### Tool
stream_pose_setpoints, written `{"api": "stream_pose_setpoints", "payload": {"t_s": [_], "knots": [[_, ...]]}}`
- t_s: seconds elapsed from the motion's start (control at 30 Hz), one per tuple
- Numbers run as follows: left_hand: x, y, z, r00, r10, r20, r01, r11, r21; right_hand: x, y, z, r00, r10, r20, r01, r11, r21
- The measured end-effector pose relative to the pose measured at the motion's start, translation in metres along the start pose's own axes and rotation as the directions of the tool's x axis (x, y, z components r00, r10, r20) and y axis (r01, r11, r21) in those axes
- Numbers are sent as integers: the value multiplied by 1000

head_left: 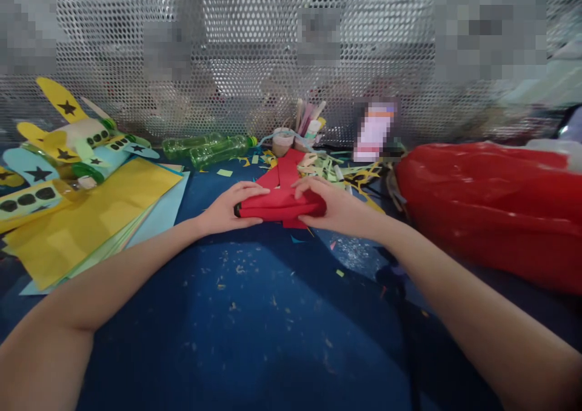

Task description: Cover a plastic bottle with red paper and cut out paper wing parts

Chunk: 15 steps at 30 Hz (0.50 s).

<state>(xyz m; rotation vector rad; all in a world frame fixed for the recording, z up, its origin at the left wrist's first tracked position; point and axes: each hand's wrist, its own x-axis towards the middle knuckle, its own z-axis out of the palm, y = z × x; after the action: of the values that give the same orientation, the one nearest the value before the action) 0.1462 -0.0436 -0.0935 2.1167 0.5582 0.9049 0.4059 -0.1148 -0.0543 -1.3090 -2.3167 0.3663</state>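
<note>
A red paper roll (277, 205) lies across the middle, held between both hands; a dark piece shows at its left end. What the paper wraps, if anything, I cannot see. My left hand (230, 210) grips the left end, thumb below and fingers above. Around the right end curl the fingers of my right hand (321, 202). Flat red paper pieces (290, 167) lie just behind the roll, and a bit of red paper shows under it too.
Yellow paper sheets (100, 217) and decorated bottle planes (91, 135) are at the left. Green plastic bottles (222, 150), a cup (282, 139) and a phone (375, 131) stand or lie along the back. A big red bag (491, 211) fills the right. Paper scraps dot the blue table (254, 338).
</note>
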Motion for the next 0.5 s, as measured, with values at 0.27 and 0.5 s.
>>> {"api": "stream_pose_setpoints", "payload": {"t_s": [0.27,0.5], "knots": [[0,-4,-2,1000,3,15,-4,999,50,2,6,-2,998,49,-24,-48,997,59],[1,-2,-2,1000,16,-16,-15,996,90,3,2,-2,996,85,-23,-84,996,25]]}}
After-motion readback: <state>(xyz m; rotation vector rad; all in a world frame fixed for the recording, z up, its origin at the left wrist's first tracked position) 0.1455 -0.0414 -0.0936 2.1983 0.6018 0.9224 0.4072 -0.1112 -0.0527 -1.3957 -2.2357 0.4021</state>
